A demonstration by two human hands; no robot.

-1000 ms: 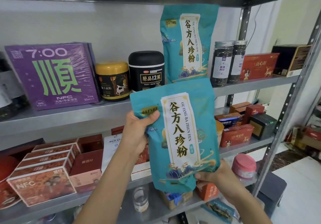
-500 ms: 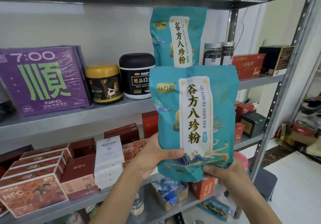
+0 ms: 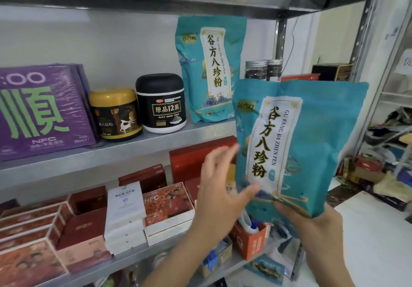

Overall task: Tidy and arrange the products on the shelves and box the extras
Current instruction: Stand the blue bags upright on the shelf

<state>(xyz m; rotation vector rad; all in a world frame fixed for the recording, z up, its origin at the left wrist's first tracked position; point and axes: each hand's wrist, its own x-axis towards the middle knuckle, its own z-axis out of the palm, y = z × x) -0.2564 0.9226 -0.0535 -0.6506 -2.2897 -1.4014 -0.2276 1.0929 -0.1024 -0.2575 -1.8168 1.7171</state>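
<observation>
Head view showed the right hand (image 3: 316, 228) gripping the upright blue bag (image 3: 312, 144) by its bottom, near and right of the shelf bag (image 3: 200, 68), left hand (image 3: 218, 193) open beside it.

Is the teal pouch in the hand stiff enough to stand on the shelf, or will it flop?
Probably stiff: the teal pouch, gripped at its bottom by the right hand, rises without folding. The matching pouch stands upright on the shelf, so tipping seems unlikely.
</observation>
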